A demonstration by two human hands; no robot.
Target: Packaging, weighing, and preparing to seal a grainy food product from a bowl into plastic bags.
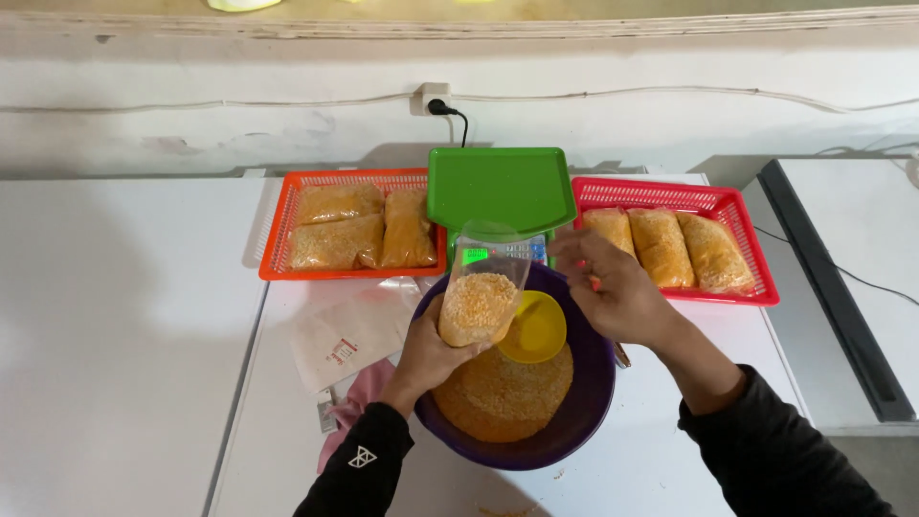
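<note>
While our left hand [429,352] wraps its fingers around the lower part of a clear plastic bag [481,287], we hold that bag upright over the near side of a purple bowl [586,402]. The grip is closed on the bag, thumb on one side and fingers on the other, and the bag is partly filled with yellow split grain, its open top standing empty above the fill. Our right hand [613,287] hangs just to the right of the bag's mouth, fingers loosely spread and curled, holding nothing that we can make out; whether a fingertip touches the bag's rim we cannot tell.

Directly below the held bag, inside the bowl, lies a heap of the same yellow grain [498,397], and a yellow scoop [534,327] rests on it just right of our left hand's grip. Beyond the bag, farther from us, stands a scale with a green tray [500,187], its lit display partly hidden behind the bag. Left of the grip and farther back sits an orange basket [271,251] holding filled bags; right of our right hand sits a red basket [747,287] with three more. Near our left wrist lie flat empty bags [345,335] and a pink cloth [359,402] on the white table [124,335].
</note>
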